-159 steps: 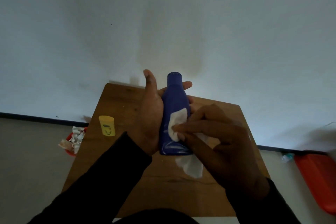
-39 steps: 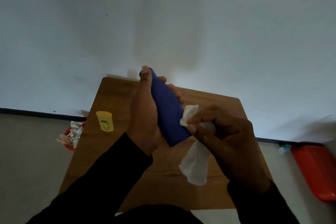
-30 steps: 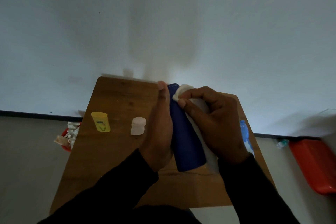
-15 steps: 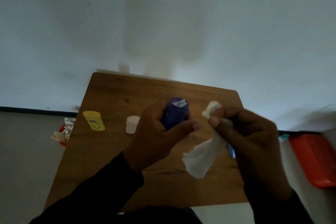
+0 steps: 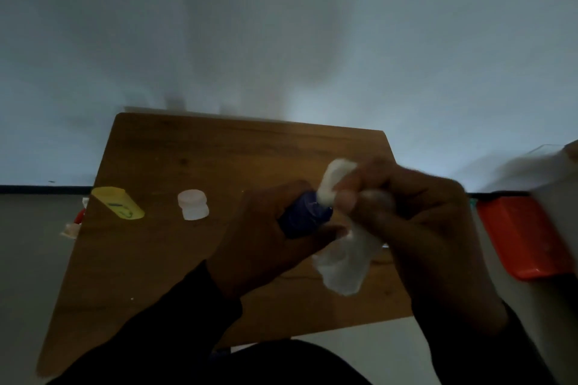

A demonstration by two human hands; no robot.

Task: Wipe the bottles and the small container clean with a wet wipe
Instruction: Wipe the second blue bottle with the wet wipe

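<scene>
Blurred hands (image 5: 337, 228) grip blue bottle (image 5: 305, 216), wipe (image 5: 344, 259).

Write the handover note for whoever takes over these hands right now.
Left hand grips the dark blue bottle, its end turned toward the camera. Right hand pinches the wet wipe against that end; wiping is under way, the view blurred. Yellow bottle and small white container sit on the left of the wooden table; whether they are already wiped cannot be told.
</scene>
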